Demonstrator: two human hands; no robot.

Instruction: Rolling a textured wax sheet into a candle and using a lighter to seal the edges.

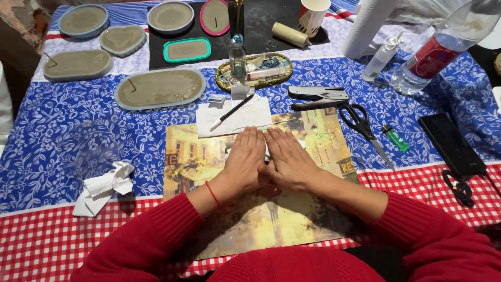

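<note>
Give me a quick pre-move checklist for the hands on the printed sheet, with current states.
1. Both hands flat on sheet: left hand and right hand lie palm down, side by side on the printed sheet: ok.
2. Sheet lying flat on the table: ok.
3. Whatever is under the palms: hidden, cannot tell.
4. Brush resting on the white paper, clear of the fingers: ok.
5. Scissors beside the sheet's right edge, blades closed: ok.

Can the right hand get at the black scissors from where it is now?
Probably yes. The right hand lies flat on the printed picture, and the scissors lie open on the cloth just to its right, with nothing between them or on top.
</note>
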